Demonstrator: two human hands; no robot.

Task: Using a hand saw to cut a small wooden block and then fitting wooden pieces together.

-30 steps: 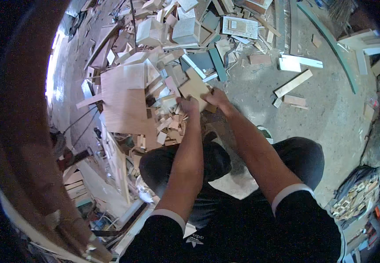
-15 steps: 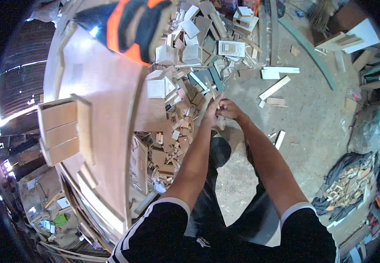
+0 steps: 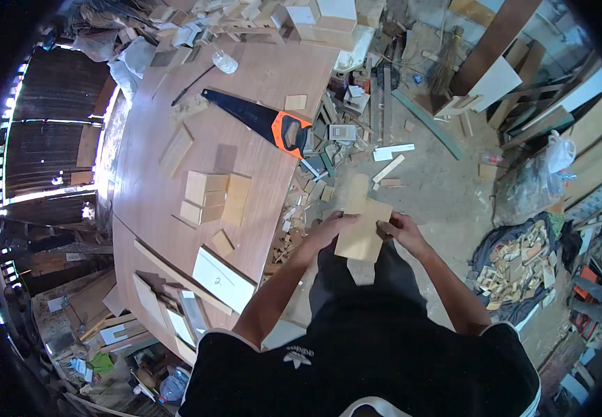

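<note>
A flat, light wooden board (image 3: 365, 226) with a narrower rounded tab at its far end is held before my legs, its broad face toward me. My left hand (image 3: 336, 228) grips its left edge, thumb on the face. Closed on the opposite edge is my right hand (image 3: 405, 231), its thumb also on the face. To the left, a handsaw (image 3: 256, 119) with a black blade and an orange-and-black handle lies on the wooden tabletop (image 3: 148, 149). Nearer on that surface stands a small wooden box-like piece (image 3: 207, 198).
A white panel (image 3: 223, 279) and long strips lie at the table's near edge. Wood offcuts (image 3: 290, 236) litter the floor beside the table. At right, a dark sack (image 3: 513, 264) holds scraps; a green plank (image 3: 426, 123) and white strips (image 3: 393, 151) lie farther off.
The view has swung, bringing more of the table and the whole saw into sight. My hands have moved apart, and the board, seen nearly edge-on before, now shows its broad face.
</note>
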